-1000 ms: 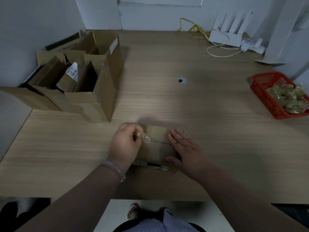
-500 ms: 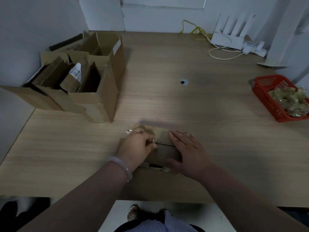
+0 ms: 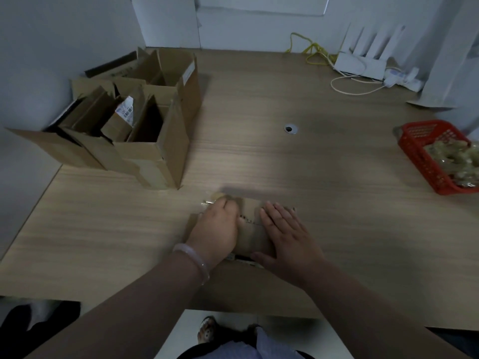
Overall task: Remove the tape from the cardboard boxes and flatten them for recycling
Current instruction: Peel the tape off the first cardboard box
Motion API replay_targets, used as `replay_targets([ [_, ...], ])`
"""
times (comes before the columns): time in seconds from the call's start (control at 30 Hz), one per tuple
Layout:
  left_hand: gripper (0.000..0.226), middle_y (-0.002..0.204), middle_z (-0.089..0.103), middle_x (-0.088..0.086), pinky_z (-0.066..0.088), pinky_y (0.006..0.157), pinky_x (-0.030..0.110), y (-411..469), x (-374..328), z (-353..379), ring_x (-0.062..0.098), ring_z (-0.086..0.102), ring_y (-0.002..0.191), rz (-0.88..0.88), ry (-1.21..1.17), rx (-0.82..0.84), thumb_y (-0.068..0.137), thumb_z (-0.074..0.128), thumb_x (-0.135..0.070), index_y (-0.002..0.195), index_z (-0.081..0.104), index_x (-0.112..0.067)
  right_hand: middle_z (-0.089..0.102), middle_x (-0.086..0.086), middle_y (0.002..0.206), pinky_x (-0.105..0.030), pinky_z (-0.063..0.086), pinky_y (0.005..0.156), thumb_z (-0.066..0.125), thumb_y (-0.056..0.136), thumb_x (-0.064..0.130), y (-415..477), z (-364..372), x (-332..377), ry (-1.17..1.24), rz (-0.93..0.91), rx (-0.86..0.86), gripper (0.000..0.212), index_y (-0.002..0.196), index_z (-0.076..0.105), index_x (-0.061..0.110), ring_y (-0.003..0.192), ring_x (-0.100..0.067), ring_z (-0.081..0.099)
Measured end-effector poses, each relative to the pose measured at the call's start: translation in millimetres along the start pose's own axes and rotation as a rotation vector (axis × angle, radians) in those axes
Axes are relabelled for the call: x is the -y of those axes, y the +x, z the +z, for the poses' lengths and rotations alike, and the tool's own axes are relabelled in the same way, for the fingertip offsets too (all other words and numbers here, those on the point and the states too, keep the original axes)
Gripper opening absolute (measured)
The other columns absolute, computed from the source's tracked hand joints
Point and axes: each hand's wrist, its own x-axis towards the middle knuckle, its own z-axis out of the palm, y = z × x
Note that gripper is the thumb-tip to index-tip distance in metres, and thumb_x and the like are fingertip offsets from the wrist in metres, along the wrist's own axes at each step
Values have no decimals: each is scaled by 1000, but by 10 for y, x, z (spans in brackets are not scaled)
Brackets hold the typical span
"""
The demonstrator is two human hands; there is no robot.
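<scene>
Two hands are on one small box (image 3: 250, 239) at the near middle of the table (image 3: 337, 203). The right hand (image 3: 287, 237) lies flat and open, pressing it down. The left hand (image 3: 217, 229) has its grip pinched on the tape (image 3: 216, 197). This looks like the peeling step. Next, the tape needs pulling right off.

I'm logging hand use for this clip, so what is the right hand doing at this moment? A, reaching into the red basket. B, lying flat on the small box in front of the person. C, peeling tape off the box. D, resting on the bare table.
B: the right hand lies with straight fingers on top of the small cardboard box, while the left hand pinches the tape at the box's far left corner.
</scene>
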Motion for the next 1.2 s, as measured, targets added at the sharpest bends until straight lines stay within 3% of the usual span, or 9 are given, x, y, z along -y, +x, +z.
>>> replay_targets([
  [0.23,6,95,58,16,43,73,40,-36,187,-171,37,56,84,-181,-167,-206,92,53,-13,93,54,-7,-1,-1,161,-32,-11,118,36,81,73,14,-19,-3,4,-4,0,94,154,8,20,147,-14,-9],
  [0.33,6,91,59,14,45,75,41,-25,283,-219,34,56,84,-107,-93,-201,86,60,-12,90,59,-8,-5,0,161,-33,-12,118,27,80,75,11,-8,-6,-24,-2,9,94,154,4,21,147,-13,-12],
  [0.47,26,87,61,8,46,76,38,-76,303,-189,31,55,86,-27,-2,-138,73,73,-14,96,60,-13,-1,0,161,-33,-11,119,21,78,76,11,-11,2,-15,4,-1,94,153,9,20,147,-14,-10],
  [0.67,13,91,64,8,44,86,31,-107,368,-180,27,60,89,84,-81,-124,80,71,-19,90,74,-11,-1,1,161,-31,-12,118,22,78,77,19,2,-10,-16,10,5,95,153,9,22,146,-13,-10],
  [0.77,15,95,55,1,44,86,29,-98,370,-179,21,59,87,-43,-248,-171,77,72,-8,91,69,-14,7,2,161,-30,-10,117,25,75,79,30,-19,14,-15,39,-10,96,153,15,24,148,-14,-1],
  [0.83,30,103,52,1,45,90,29,-66,360,-171,20,59,91,-132,-230,-111,77,73,-16,106,65,-17,17,0,159,-32,-4,118,26,73,81,54,-45,64,-4,71,-37,95,151,23,27,147,-18,11],
  [0.97,24,113,50,4,39,99,27,-13,337,-155,20,54,102,-69,-110,-41,82,68,-21,105,68,-15,27,-5,154,-37,2,117,19,72,85,122,-68,188,-37,133,-42,92,149,25,35,141,-24,19],
  [1.13,17,108,56,10,40,89,35,-15,327,-113,30,54,98,-64,37,-61,88,54,-22,101,56,-11,39,-10,148,-41,12,117,25,78,78,94,-53,222,-79,152,-68,85,146,36,30,137,-29,32],
  [1.2,11,98,60,15,42,79,38,-6,352,-146,34,57,90,-137,-81,-139,89,53,-17,96,54,-9,42,-11,146,-42,15,117,27,78,77,91,-50,227,-80,152,-74,84,145,40,29,135,-30,35],
])
